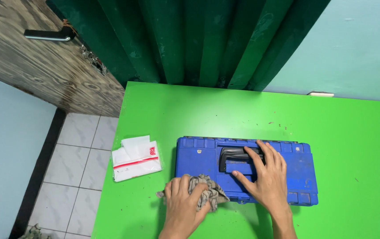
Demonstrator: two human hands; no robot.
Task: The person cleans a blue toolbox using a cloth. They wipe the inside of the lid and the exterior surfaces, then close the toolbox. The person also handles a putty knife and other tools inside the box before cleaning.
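Head view: on the green table [340,132] a closed blue toolbox [199,159] is steadied by the flat, open right hand [265,177], while a crumpled rag [207,192] is gripped against its front edge by the left hand [183,203]; wiping is judged underway, calling next for strokes across the lid.

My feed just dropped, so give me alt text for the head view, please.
A closed blue toolbox lies on a green table; the right hand lies flat on its lid by the black handle, while the left hand presses a crumpled rag against its front left edge. A white plastic packet lies to the left.
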